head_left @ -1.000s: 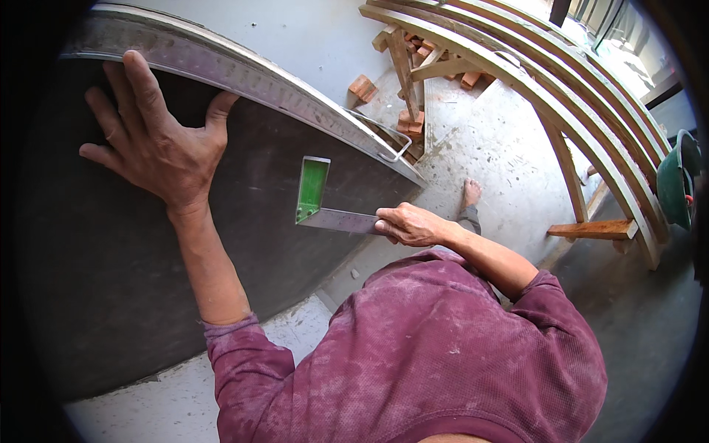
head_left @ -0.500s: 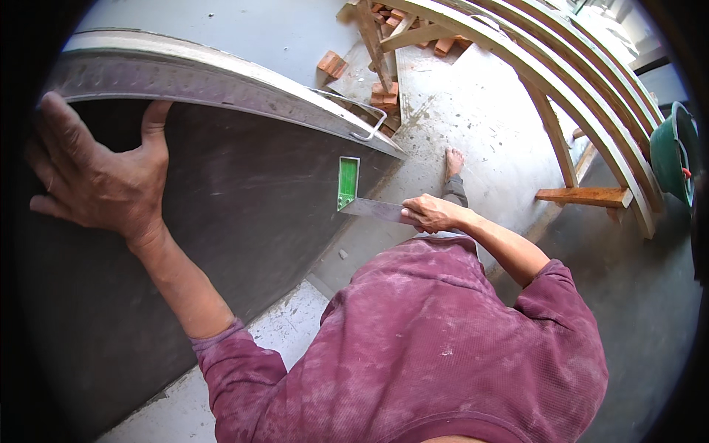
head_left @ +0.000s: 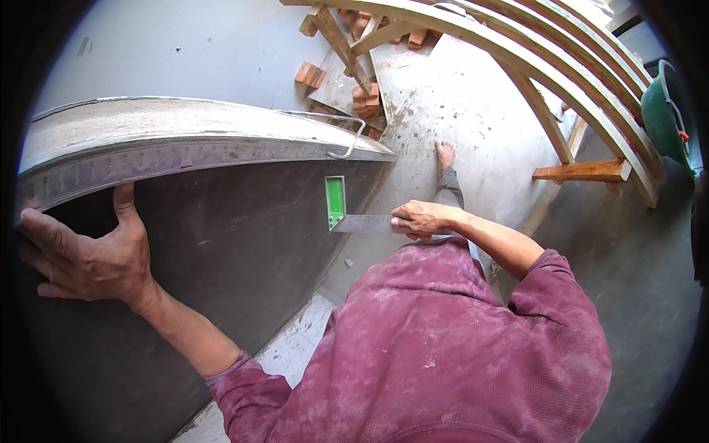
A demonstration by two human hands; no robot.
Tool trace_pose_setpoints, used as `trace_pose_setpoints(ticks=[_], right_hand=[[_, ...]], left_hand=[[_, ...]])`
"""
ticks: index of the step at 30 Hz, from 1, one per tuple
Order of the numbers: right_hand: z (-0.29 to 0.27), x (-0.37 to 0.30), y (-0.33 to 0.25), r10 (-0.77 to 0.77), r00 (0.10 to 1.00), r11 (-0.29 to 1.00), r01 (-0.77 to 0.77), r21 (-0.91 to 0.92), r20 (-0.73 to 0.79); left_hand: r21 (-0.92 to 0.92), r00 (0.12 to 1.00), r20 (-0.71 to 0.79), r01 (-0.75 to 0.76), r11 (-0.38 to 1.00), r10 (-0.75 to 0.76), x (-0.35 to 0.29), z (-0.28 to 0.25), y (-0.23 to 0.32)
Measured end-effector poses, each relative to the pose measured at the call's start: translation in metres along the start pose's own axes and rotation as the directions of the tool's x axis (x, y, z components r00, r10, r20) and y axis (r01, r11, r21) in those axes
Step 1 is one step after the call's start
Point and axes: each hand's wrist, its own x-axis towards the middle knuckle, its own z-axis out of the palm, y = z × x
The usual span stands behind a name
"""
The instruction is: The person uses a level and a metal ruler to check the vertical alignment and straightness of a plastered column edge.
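From where I am standing, a person in a dusty maroon shirt (head_left: 443, 340) is leaning over a big dark panel (head_left: 214, 251), seen from above. A grey metal rail (head_left: 185, 153) is running along the panel's far edge, with a pale strip (head_left: 185, 118) lying along the rail's other side.

The left hand (head_left: 92, 258) is spreading wide at the rail's left end, holding nothing that I can see. Its thumb is pointing up to the rail's near edge and its fingers are reaching toward the panel's far left corner; I cannot tell how firmly they are pressing.

The right hand (head_left: 421, 219) is closing around a square (head_left: 356, 223), gripping the far end of its metal blade. The square is sitting by the panel's right edge, its blade lying level and pointing left, its green handle (head_left: 335, 196) standing up at the blade's left end. I cannot tell whether it is touching the panel.

A bent white rod (head_left: 357, 139) is resting at the rail's right end. Past that end, a loose brick (head_left: 309, 74) and a small brick stack (head_left: 365, 100) are lying near a wooden frame (head_left: 473, 31) of long beams. A green bucket (head_left: 656, 111) is showing beside the beams' right end. The person's bare foot (head_left: 445, 153) is standing on the pale floor (head_left: 480, 103), between the panel and the frame.
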Motion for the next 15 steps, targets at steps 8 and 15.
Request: trace_pose_setpoints(ticks=[8,15], right_hand=[[0.029,0.036,0.068,-0.372,0.923,0.923,0.357,-0.143,-0.097],[0.025,0.023,0.041,-0.435,0.894,0.887,0.406,-0.218,-0.105]], left_hand=[[-0.004,1.0,0.005,-0.019,1.0,0.019,0.008,0.001,0.0],[-0.042,0.999,0.022,-0.03,0.999,0.031,0.0,0.005,-0.006]])
